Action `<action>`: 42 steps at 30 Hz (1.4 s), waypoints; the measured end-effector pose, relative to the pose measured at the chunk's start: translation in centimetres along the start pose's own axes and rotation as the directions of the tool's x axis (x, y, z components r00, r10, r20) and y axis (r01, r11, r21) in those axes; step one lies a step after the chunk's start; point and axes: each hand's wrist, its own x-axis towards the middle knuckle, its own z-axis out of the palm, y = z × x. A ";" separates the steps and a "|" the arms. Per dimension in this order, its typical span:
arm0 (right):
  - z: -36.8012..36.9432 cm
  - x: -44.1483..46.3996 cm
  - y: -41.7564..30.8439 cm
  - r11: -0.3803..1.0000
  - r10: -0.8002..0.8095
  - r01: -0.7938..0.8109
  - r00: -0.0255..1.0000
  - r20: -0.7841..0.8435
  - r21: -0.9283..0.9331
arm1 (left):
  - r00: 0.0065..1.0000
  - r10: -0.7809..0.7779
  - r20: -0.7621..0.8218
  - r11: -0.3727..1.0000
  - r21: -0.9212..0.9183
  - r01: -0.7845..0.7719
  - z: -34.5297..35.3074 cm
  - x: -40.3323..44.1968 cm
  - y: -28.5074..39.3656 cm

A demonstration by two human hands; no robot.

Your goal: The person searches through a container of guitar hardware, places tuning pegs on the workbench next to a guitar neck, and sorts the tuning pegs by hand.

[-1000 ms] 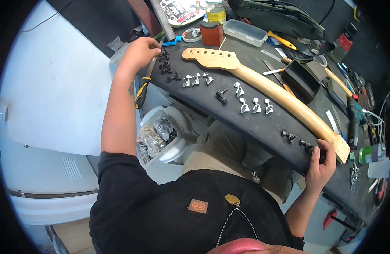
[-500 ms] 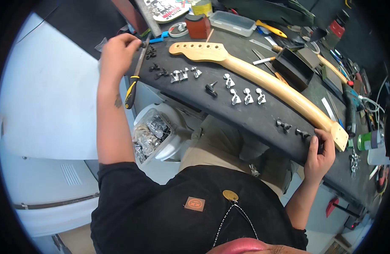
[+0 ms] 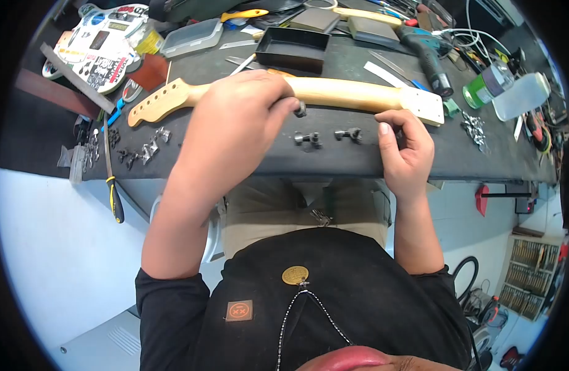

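A dark peg (image 3: 301, 110) is held (two black pegs (image 3: 307, 138) lie nearby).

Along the back of your bench (image 3: 334, 162) you have a black open box (image 3: 293, 48), a clear plastic container (image 3: 191, 38) and 2 flat gray blocks (image 3: 314, 20). At your far left, a white sticker-covered item (image 3: 105, 44) lies near a brown block (image 3: 149, 71), and the yellow-and-black handle of a screwdriver (image 3: 115, 201) juts past your bench edge. To your right are a teal-and-black power tool (image 3: 428, 59), a green bottle (image 3: 487, 85) and a translucent container (image 3: 522, 97).
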 end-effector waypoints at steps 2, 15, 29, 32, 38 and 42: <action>-0.2 0.2 -0.1 1.000 0.012 -0.012 1.000 0.014 0.023 | 0.998 0.009 0.063 1.000 0.017 -0.010 2.3 1.2 -0.6; -0.6 0.2 0.2 0.997 0.000 -0.003 0.999 0.044 0.071 | 0.980 -0.188 0.061 0.982 -0.007 0.188 0.0 -0.3 0.7; 0.2 0.4 -0.5 0.995 -0.026 0.038 0.991 0.129 -0.088 | 0.961 0.219 -0.169 0.952 -0.180 -0.248 6.0 -7.8 -2.0; 0.6 0.5 -0.5 0.985 -0.074 0.096 0.985 0.154 -0.143 | 0.941 0.252 -0.224 0.956 -0.091 -0.277 7.6 -7.8 -2.9; 0.4 0.5 -0.2 0.999 0.009 -0.003 0.993 0.114 -0.053 | 0.899 0.342 -0.275 0.937 0.030 -0.347 8.7 -8.7 -3.3; 0.3 0.5 -0.1 1.000 0.004 -0.002 0.996 0.084 -0.016 | 0.901 0.336 -0.275 0.938 0.016 -0.345 8.6 -8.9 -3.4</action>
